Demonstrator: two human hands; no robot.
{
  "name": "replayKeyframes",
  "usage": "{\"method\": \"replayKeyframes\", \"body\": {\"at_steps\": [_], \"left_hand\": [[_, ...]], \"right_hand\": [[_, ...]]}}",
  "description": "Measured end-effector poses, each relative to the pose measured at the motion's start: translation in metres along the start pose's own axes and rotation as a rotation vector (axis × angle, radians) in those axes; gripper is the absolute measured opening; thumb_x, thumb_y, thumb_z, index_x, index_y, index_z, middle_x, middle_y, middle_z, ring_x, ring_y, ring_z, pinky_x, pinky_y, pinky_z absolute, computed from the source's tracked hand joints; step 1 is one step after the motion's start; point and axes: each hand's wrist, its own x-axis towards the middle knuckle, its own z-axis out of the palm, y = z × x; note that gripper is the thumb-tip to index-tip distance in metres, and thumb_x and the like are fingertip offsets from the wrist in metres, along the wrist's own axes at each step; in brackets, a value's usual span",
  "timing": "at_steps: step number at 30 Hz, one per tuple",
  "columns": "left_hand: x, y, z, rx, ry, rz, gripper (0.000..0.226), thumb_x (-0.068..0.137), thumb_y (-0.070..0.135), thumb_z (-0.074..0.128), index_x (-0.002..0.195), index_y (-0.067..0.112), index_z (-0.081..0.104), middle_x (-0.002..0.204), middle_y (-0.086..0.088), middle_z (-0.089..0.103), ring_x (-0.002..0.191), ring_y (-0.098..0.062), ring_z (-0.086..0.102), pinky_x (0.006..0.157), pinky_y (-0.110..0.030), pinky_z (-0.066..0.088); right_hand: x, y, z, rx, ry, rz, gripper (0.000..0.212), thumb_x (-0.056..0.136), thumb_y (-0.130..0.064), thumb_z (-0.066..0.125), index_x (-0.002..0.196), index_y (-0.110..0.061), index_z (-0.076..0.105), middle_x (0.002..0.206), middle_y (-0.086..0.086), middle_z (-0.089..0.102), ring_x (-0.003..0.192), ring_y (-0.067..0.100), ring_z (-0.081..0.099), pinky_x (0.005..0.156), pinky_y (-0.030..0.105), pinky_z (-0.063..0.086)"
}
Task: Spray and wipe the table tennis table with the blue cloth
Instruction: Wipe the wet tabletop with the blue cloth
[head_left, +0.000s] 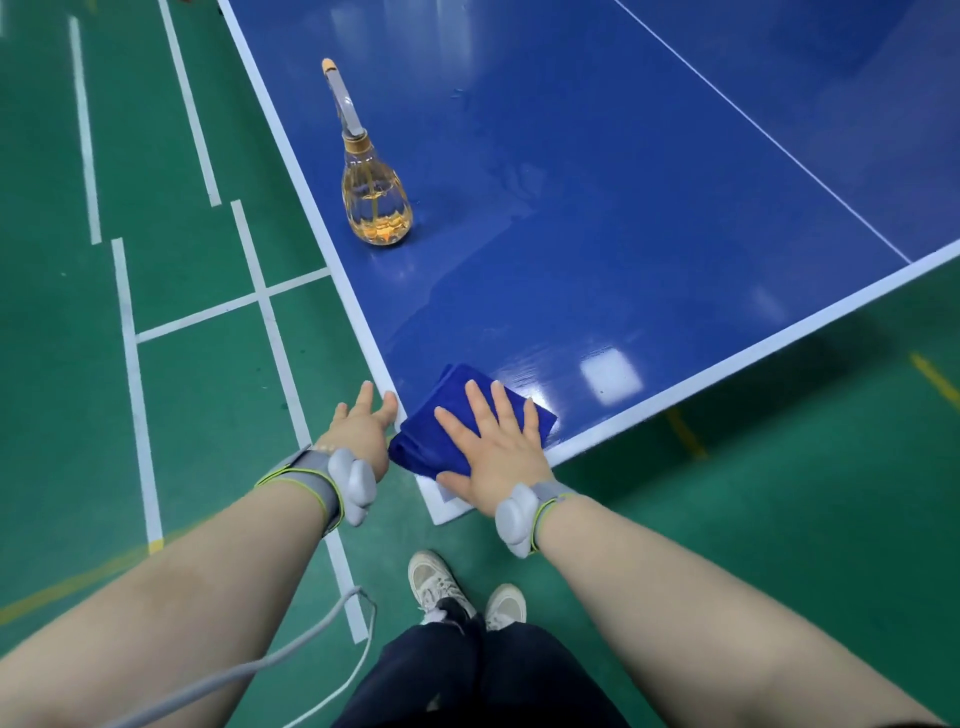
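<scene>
The blue table tennis table (597, 208) fills the upper right, its near corner pointing at me. A folded blue cloth (457, 410) lies on that corner. My right hand (493, 441) presses flat on the cloth with straight, spread fingers. My left hand (363, 426) is beside the cloth at the table's left white edge, fingers extended and touching the edge line. A clear spray bottle (375, 202) with amber liquid and a grey trigger head stands upright near the left edge, well beyond both hands. Wet streaks shine on the surface between bottle and cloth.
Green sports floor (182, 389) with white court lines surrounds the table. My shoes (441, 587) and dark trousers are below the corner. A grey cable (332, 623) hangs from my left wrist band. The table's white centre line (753, 124) runs away to the upper right.
</scene>
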Motion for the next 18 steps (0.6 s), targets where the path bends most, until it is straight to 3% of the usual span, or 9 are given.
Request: {"method": "replayKeyframes", "body": {"at_steps": [9, 13, 18], "left_hand": [[-0.013, 0.007, -0.006, 0.116, -0.078, -0.054, 0.093, 0.086, -0.014, 0.032, 0.149, 0.045, -0.003, 0.16, 0.002, -0.012, 0.147, -0.032, 0.005, 0.106, -0.053, 0.037], [-0.01, 0.007, -0.015, 0.167, -0.113, -0.027, 0.091, 0.088, -0.012, 0.034, 0.149, 0.045, -0.002, 0.16, 0.0, -0.012, 0.145, -0.033, 0.012, 0.106, -0.057, 0.033], [-0.006, -0.003, -0.021, 0.131, -0.15, 0.016, 0.087, 0.089, -0.009, 0.028, 0.148, 0.046, -0.005, 0.16, 0.0, -0.01, 0.141, -0.031, 0.028, 0.105, -0.048, 0.039]], "right_hand": [[-0.001, 0.093, -0.02, 0.056, 0.166, 0.417, 0.078, 0.091, -0.069, 0.038, 0.154, -0.042, 0.0, 0.163, 0.001, -0.018, 0.148, 0.03, -0.021, 0.117, 0.057, -0.008], [0.002, 0.086, -0.018, 0.052, 0.171, 0.47, 0.078, 0.092, -0.069, 0.034, 0.154, -0.04, -0.004, 0.162, 0.006, -0.02, 0.147, 0.034, -0.022, 0.117, 0.059, -0.008], [0.001, 0.044, -0.004, 0.09, 0.185, 0.496, 0.08, 0.092, -0.069, 0.034, 0.154, -0.038, -0.007, 0.161, 0.009, -0.022, 0.146, 0.038, -0.023, 0.115, 0.062, -0.008]]}}
